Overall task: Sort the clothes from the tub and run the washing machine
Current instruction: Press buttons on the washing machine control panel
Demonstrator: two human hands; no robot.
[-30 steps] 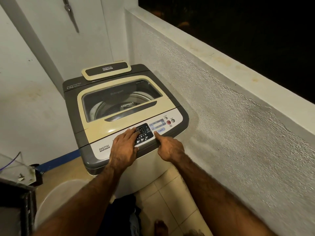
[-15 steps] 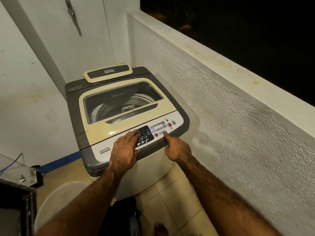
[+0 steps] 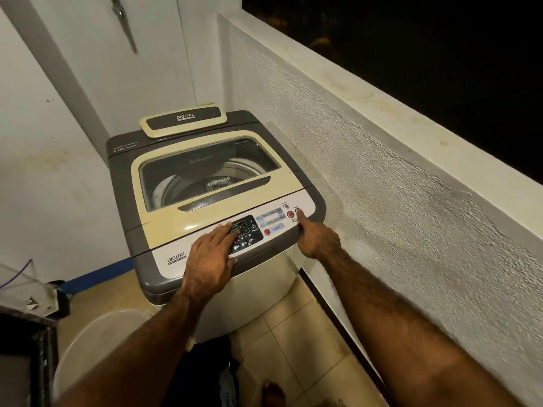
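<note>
The washing machine [image 3: 117, 183] stood with its lid closed, the pale tub [image 3: 97, 342] and dark clothes [image 3: 211, 371] on the floor before it, while the left hand [image 3: 210, 257] lay flat on the control panel [image 3: 249, 230] and the right hand [image 3: 316, 237], apart, set one straight finger on the power button [image 3: 298, 210].

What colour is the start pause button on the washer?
The start pause button is red, clearest in the head view.
</note>
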